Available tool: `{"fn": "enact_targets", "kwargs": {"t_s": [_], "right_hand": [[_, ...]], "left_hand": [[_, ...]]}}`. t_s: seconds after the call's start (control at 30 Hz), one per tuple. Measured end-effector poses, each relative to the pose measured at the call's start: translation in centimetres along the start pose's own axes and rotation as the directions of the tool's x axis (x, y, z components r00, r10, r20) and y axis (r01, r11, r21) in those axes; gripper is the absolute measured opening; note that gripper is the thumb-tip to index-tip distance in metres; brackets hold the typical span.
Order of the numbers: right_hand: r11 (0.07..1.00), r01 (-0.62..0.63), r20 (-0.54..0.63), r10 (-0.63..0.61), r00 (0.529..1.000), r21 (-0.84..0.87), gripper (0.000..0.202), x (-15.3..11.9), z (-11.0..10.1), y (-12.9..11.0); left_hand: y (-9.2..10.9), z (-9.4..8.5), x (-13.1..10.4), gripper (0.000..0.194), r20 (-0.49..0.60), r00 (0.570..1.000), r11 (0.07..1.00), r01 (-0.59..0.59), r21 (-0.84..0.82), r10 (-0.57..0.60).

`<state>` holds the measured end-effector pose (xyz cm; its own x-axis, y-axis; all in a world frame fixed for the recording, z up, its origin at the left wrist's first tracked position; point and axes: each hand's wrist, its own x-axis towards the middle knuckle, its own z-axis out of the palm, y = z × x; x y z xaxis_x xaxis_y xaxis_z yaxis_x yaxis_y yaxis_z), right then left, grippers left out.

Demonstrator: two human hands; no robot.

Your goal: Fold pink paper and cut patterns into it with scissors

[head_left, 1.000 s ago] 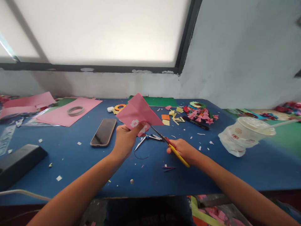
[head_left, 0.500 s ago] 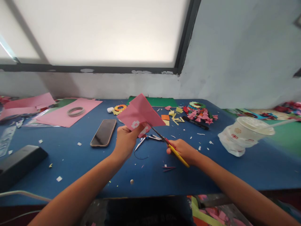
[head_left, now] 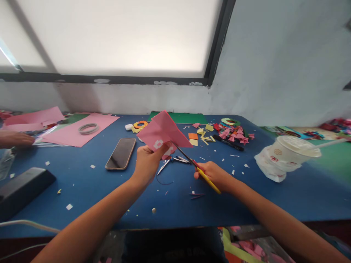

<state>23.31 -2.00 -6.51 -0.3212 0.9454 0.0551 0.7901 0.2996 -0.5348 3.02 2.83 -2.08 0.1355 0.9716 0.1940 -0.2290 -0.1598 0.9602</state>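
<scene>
Folded pink paper [head_left: 167,128] with white printed marks is held up above the blue table by my left hand [head_left: 148,162], its thumb pressed on the lower part. My right hand [head_left: 212,175] is closed round the handles of yellow-and-red scissors [head_left: 207,179]. The scissor blades point up and left and meet the paper's lower right edge near my left thumb. How far the blades are apart is hard to see. Beneath the paper, another pair of scissors [head_left: 163,167] lies partly hidden on the table.
A phone [head_left: 120,154] lies left of my left hand. Pink sheets with a tape roll [head_left: 88,128] are farther left, near another person's hand [head_left: 19,139]. Yellow and orange squares [head_left: 193,136], a black marker [head_left: 229,143] and a bagged cup [head_left: 285,155] stand or lie rightward.
Another person's hand has come in at the far left, over the table. My hands, the pink paper and the scissors stay almost in the same place.
</scene>
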Motion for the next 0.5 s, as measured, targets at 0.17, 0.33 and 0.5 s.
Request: {"fn": "enact_targets", "kwargs": {"t_s": [0.17, 0.33, 0.5], "right_hand": [[1.000, -0.001, 0.017, 0.001, 1.000, -0.008, 0.049, -0.05, -0.11, 0.04], [1.000, -0.011, 0.024, 0.012, 1.000, -0.010, 0.044, -0.03, -0.16, -0.11], [0.999, -0.006, 0.023, 0.007, 1.000, -0.032, 0.037, 0.08, -0.10, -0.22]], "left_hand": [[-0.07, 0.03, 0.11, 0.020, -0.008, 1.000, 1.000, 0.005, 0.000, -0.005], [-0.09, 0.00, 0.02, 0.022, 0.000, 1.000, 1.000, -0.001, -0.004, 0.001], [0.07, 0.05, -0.06, 0.020, -0.004, 1.000, 1.000, 0.009, -0.003, -0.009]]}}
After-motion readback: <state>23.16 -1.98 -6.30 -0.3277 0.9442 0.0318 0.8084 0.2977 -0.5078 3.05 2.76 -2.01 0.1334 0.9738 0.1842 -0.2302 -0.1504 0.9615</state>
